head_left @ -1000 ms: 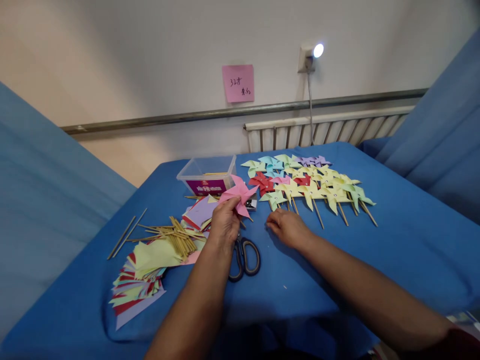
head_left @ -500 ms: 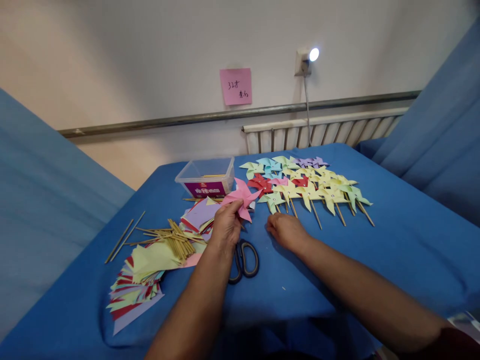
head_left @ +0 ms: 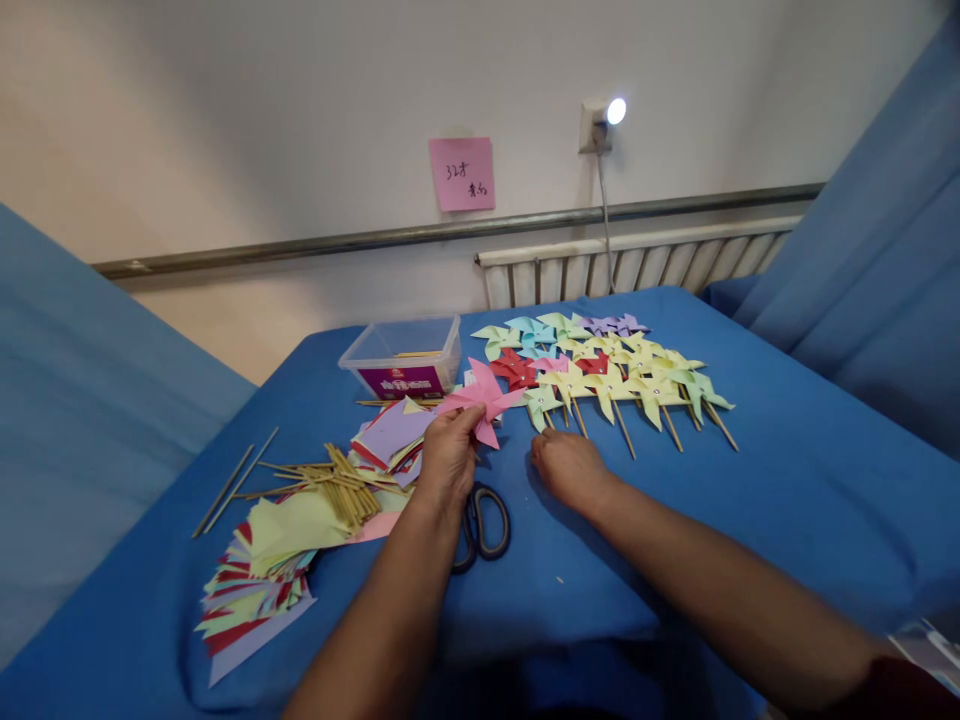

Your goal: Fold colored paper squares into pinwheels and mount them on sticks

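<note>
blue cloth (head_left: 787,530) covers the table. nearest on it, from where i stand: a fanned stack of coloured paper (head_left: 255,595), and the dark scissors (head_left: 478,515), handle loops toward the person, partly behind the left forearm.

right hand (head_left: 570,468): fingers curled in, low over the cloth; cannot tell whether anything is inside. left hand (head_left: 450,452): thumb and fingers closed on a pink pinwheel (head_left: 487,391), held up between the paper and the finished rows.

left of that hand, a heap of thin sticks (head_left: 349,490) lies across pale yellow sheets; two more sticks sit apart, farther left.

beyond: a clear plastic box (head_left: 403,381) with a purple label; to its right, rows of pinwheels (head_left: 609,388), mostly yellow and green, the nearest green one just beside the right fingertips.

back wall: white radiator (head_left: 637,268), metal pipe (head_left: 375,240), pink note (head_left: 463,175).
</note>
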A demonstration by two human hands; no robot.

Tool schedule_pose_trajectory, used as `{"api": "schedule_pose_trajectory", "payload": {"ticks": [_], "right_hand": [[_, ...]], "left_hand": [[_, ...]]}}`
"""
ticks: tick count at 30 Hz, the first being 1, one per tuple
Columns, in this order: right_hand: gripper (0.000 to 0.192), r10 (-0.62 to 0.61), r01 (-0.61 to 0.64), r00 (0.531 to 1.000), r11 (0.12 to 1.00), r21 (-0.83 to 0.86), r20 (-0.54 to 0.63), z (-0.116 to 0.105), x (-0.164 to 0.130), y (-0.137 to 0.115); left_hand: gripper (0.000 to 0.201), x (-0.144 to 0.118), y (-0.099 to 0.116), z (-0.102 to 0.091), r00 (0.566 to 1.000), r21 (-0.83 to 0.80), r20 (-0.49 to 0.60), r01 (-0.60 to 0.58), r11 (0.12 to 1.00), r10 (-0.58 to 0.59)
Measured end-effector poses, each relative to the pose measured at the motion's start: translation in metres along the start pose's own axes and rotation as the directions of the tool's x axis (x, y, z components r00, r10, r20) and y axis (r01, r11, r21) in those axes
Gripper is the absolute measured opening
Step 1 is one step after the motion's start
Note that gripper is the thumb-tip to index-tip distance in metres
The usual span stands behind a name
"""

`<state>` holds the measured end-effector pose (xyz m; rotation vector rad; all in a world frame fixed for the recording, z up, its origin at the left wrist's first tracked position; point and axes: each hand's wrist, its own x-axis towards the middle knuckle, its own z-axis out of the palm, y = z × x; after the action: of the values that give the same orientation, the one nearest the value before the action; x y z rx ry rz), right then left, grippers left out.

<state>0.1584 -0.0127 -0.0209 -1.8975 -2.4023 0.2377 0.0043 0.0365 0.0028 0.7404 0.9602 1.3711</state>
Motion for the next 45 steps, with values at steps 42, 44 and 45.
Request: {"api": "schedule_pose_trajectory", "payload": {"ticks": [42, 44, 45], "right_hand": [[0.009, 0.234, 0.416, 0.713, 0.618, 0.667, -0.661, -0.001, 0.006, 0.009], [0.009, 0.235, 0.415, 0.710, 0.621, 0.664, -0.664, -0.001, 0.005, 0.009], [0.009, 0.235, 0.417, 0.707, 0.624, 0.661, -0.667, -0.001, 0.004, 0.009]], "left_hand": [[0.031, -0.022, -0.016, 0.014, 0.997, 0.503, 0.057, -0.081, 0.860, 0.061], [0.029, -0.023, -0.016, 0.015, 0.996, 0.513, 0.062, -0.091, 0.853, 0.069], [0.028, -0.023, -0.016, 0.015, 0.995, 0.514, 0.063, -0.095, 0.853, 0.073]]}}
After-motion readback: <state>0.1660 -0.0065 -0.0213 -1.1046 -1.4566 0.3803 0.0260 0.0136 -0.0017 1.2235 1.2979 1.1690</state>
